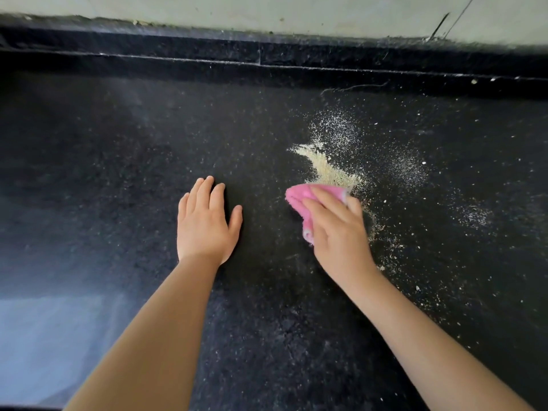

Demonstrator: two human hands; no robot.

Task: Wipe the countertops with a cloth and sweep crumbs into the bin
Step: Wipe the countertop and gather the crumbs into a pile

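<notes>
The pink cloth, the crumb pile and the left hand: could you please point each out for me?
pink cloth (299, 200): head view, on its bare folded edge.
crumb pile (329, 170): head view, on its dense middle.
left hand (204, 229): head view, on its back.

Head camera, looking down, close over countertop (118, 173)

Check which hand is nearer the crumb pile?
Right. The right hand, pressing the pink cloth, sits at the crumb pile's near edge; the left hand lies flat, farther left.
</notes>
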